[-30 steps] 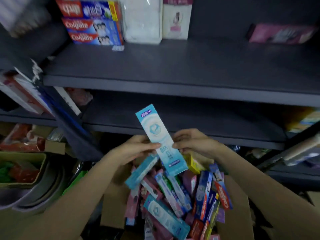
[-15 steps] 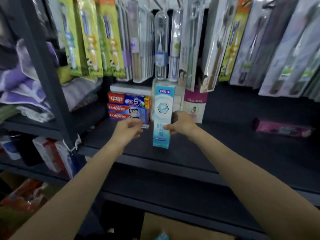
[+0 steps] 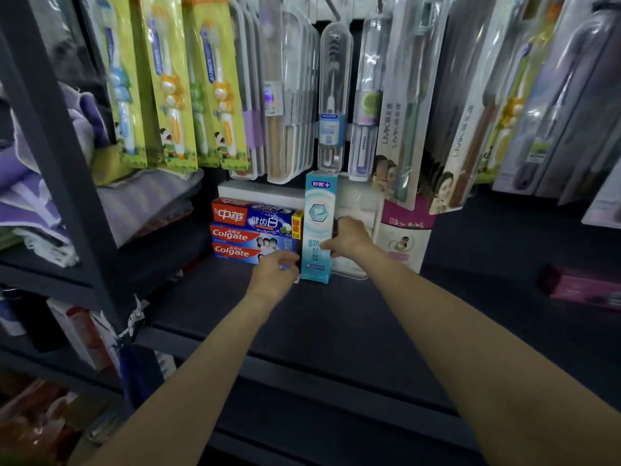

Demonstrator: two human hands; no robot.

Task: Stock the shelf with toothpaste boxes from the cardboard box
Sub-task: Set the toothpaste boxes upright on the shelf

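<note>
The light-blue toothpaste box (image 3: 317,227) stood upright on the dark shelf (image 3: 369,317), toward the far side of the shelf board. Its lower end rested on, or just above, the shelf surface; contact could not be confirmed.

The right hand (image 3: 347,238) gripped the box at its right edge, about mid-height, with the fingers curled around the far side and the thumb on the front face. The left hand (image 3: 274,272) sat at the lower left corner of the box, fingers bent inward near its base. Whether the left fingers pinched the box or only touched it could not be determined.

Immediately left of the upright box lay a stack of three toothpaste boxes (image 3: 255,232), flat and lengthwise: two red-and-blue Colgate boxes below and one red-and-blue box with Chinese lettering on top. The upright box stood just beside the right end of this stack.

To the right of the box, behind the right hand, stood a white-and-pink carton (image 3: 403,237). A pink box (image 3: 584,285) lay flat on the shelf at far right, well apart from the hands.

Packaged toothbrushes (image 3: 174,82) hung in rows above the shelf. Folded towels (image 3: 148,200) occupied the adjacent shelf bay at left.
</note>
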